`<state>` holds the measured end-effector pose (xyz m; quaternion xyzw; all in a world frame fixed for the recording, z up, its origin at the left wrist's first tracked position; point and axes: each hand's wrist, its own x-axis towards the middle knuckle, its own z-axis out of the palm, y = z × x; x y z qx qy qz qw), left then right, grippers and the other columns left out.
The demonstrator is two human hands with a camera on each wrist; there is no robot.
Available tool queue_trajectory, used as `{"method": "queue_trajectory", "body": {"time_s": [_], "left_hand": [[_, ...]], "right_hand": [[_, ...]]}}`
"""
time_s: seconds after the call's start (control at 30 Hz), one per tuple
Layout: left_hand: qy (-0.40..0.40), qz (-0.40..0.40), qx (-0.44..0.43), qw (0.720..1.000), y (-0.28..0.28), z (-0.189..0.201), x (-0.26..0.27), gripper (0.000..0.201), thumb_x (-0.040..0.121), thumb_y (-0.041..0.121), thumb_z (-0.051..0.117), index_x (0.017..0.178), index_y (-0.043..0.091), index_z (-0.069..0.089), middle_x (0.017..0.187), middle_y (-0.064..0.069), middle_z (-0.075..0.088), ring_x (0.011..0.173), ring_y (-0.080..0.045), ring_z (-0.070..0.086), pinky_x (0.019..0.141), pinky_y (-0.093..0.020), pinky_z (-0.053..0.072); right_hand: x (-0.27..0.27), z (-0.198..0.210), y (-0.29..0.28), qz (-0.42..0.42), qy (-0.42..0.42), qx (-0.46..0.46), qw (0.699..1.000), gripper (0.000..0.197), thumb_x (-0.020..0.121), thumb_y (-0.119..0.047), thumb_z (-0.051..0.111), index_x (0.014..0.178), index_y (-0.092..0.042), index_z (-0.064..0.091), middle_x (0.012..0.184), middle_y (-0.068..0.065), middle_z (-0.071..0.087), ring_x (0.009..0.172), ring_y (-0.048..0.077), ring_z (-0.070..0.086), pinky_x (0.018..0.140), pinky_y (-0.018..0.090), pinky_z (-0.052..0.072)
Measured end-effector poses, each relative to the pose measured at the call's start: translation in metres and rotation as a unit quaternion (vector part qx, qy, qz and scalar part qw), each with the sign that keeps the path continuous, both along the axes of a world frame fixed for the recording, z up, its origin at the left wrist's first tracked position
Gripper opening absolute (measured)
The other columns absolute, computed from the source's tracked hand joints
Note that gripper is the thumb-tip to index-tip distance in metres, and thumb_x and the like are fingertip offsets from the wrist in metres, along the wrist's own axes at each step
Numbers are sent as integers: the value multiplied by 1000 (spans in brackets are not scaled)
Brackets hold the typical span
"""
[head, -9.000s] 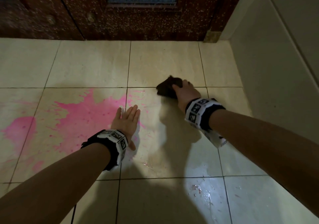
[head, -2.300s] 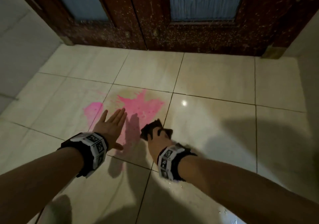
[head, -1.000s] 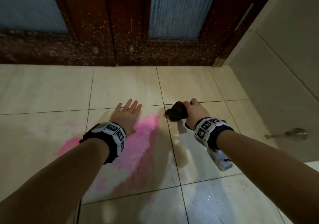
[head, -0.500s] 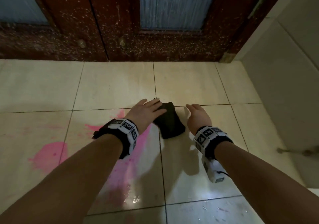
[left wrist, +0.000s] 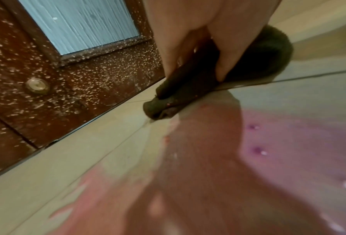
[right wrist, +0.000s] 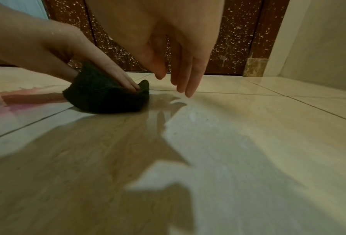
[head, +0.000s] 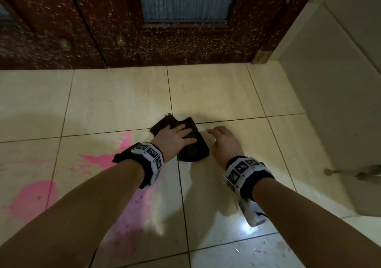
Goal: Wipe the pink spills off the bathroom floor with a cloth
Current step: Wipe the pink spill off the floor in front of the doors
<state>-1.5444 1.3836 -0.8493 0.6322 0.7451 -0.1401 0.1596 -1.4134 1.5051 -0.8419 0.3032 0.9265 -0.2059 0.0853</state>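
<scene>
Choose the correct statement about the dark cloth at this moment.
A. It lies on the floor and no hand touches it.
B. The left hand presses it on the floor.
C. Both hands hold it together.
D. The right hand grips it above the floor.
B: the left hand lies on the cloth and presses it to the floor, while the right hand hovers beside it, holding nothing.
</scene>
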Motion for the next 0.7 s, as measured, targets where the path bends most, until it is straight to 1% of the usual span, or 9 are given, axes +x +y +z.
{"method": "queue_trajectory", "body": {"time_s": [0.13, 0.2, 0.27, 0.33, 0.37, 0.43, 0.53, 0.63, 0.7], "left_hand": [[14, -24, -14, 1000, -25, -3, 16, 55, 101, 12, 36, 150, 27, 16, 158, -8, 12, 145, -26, 11, 113, -45, 25], [13, -50, -38, 998, -45, -3, 27, 57, 101, 12, 37, 151, 27, 14, 158, -11, 9, 145, -28, 11, 113, -48, 23], [-3, -87, -64, 994, -61, 0, 33, 57, 100, 10, 39, 150, 25, 17, 157, -14, 11, 144, -30, 15, 112, -49, 26], [-44, -122, -64, 989, -67, 7, 28, 53, 98, 10, 40, 147, 26, 28, 153, -11, 28, 137, -29, 32, 105, -45, 38], [-72, -125, -52, 988, -66, 14, 22, 51, 96, 12, 42, 144, 28, 35, 146, -7, 40, 128, -26, 44, 98, -41, 43], [-113, -80, -10, 990, -62, 34, 3, 46, 93, 21, 47, 137, 33, 43, 126, 2, 58, 106, -18, 58, 89, -35, 49], [-90, 57, 77, 991, -59, 67, -32, 43, 92, 35, 50, 133, 36, 41, 103, 8, 64, 89, -11, 61, 81, -28, 50], [15, 168, 142, 975, -67, 84, -69, 51, 90, 38, 49, 137, 28, 31, 97, 4, 65, 78, -20, 63, 65, -27, 45], [64, 210, 179, 959, -84, 86, -91, 51, 89, 35, 50, 135, 19, 35, 93, -4, 67, 74, -28, 62, 63, -28, 37]], "right_hand": [[-2, 3, -3, -14, -3, 3, 1000, 49, 90, 0, 41, 136, -14, 46, 142, 7, 39, 128, 23, 39, 101, 31, 39], [-3, 4, -7, -7, -8, 5, 1000, 47, 90, -1, 41, 135, -13, 48, 141, 7, 40, 127, 24, 41, 99, 30, 40], [-6, 5, -11, 4, -17, 8, 1000, 46, 90, -2, 40, 134, -13, 49, 141, 6, 40, 126, 24, 42, 96, 30, 43], [-9, 6, -17, 8, -27, 4, 1000, 47, 90, -1, 40, 134, -14, 48, 142, 6, 39, 126, 24, 42, 95, 31, 44], [-11, 7, -19, 9, -34, 4, 999, 48, 90, -1, 41, 135, -15, 47, 143, 5, 38, 126, 23, 42, 96, 32, 44], [-16, 10, -25, 17, -43, 11, 999, 50, 91, -4, 43, 139, -17, 41, 145, 3, 35, 128, 22, 39, 100, 32, 41], [-22, 13, -33, 54, -57, 18, 997, 53, 94, -8, 44, 144, -19, 32, 151, 2, 26, 135, 21, 30, 107, 31, 31], [-29, 10, -40, 92, -68, 9, 993, 56, 94, -7, 40, 146, -22, 28, 154, 1, 19, 139, 21, 23, 109, 33, 30], [-35, 7, -44, 103, -74, 3, 992, 57, 93, -5, 40, 146, -22, 30, 154, 1, 19, 139, 21, 22, 108, 32, 32]]}}
